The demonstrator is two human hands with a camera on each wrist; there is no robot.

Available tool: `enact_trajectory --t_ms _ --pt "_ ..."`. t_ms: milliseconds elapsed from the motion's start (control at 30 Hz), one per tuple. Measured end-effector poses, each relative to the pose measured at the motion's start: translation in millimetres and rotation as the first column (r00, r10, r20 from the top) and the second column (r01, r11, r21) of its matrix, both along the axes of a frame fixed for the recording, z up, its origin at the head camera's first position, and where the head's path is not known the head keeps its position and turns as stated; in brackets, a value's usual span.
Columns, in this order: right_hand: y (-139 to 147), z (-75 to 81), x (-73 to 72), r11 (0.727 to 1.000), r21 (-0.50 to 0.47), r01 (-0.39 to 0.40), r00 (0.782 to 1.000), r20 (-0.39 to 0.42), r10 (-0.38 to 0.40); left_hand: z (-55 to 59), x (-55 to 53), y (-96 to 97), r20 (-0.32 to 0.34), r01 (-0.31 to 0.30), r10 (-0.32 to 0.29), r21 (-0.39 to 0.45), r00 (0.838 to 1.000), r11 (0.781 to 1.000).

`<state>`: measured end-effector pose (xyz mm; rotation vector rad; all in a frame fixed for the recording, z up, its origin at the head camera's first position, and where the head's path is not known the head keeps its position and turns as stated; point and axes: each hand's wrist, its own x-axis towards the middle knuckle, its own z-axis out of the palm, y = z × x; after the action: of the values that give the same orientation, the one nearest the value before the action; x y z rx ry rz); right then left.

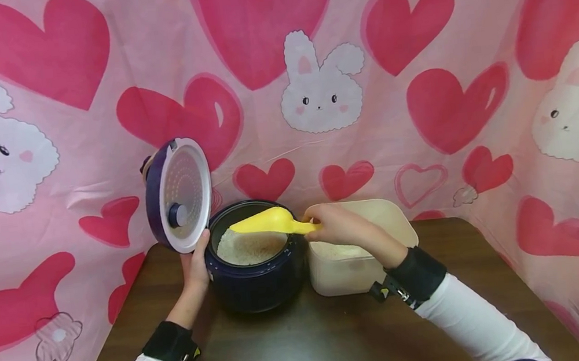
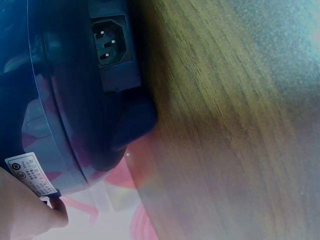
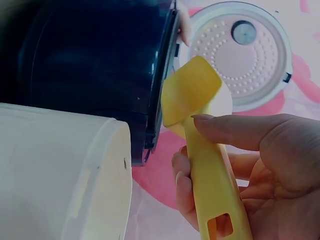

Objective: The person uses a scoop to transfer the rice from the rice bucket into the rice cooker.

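Note:
A dark blue rice cooker [image 1: 258,291] stands on the table, with white rice [image 1: 238,249] in its inner pot. Its lid [image 1: 186,196] is raised toward the left, showing the pale dotted inside. My left hand [image 1: 195,265] holds the lower edge of that lid by the hinge, thumb on the inner side; its other fingers are mostly hidden. In the left wrist view, part of this hand lies by a label [image 2: 32,174] on the cooker. My right hand [image 1: 337,225] grips a yellow scoop [image 1: 267,222] by its handle, with the scoop's head over the pot, rounded back upward.
Right of the cooker stands a cream-coloured bin [image 1: 361,275] with pale contents, partly under my right forearm. A power socket [image 2: 110,42] shows on the cooker's side. Behind the brown wooden table [image 1: 305,342] hangs a pink cloth [image 1: 265,142] with hearts and rabbits.

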<state>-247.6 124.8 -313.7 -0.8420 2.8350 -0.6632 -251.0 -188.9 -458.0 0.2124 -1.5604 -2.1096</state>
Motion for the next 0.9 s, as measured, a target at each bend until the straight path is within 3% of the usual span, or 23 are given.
enact_trajectory --t_ms 167,333,500,733,900 --pt "14.8 2.0 10.0 0.998 -0.064 -0.019 1.000 -0.010 0.019 2.2 0.1 -0.4 -0.003 0.005 -0.005 -0.002 1.000 1.000" --pt "34.5 0.2 29.5 0.997 -0.071 0.037 0.999 0.021 -0.035 0.4 0.9 -1.8 0.005 0.012 -0.012 -0.019 1.000 1.000" --pt "59.3 -13.0 49.7 0.992 -0.094 0.080 0.996 0.038 -0.077 -3.9 2.5 -4.7 0.026 0.027 -0.027 -0.010 0.999 1.000" --pt "94.6 -29.5 80.5 0.985 -0.175 0.009 1.000 0.003 -0.009 -2.0 6.1 -5.7 0.087 0.035 -0.028 -0.083 0.996 0.996" --pt "114.3 -43.7 108.0 0.977 -0.212 0.014 1.000 -0.008 -0.016 1.2 4.8 -4.2 0.081 0.055 -0.049 -0.074 0.996 0.996"
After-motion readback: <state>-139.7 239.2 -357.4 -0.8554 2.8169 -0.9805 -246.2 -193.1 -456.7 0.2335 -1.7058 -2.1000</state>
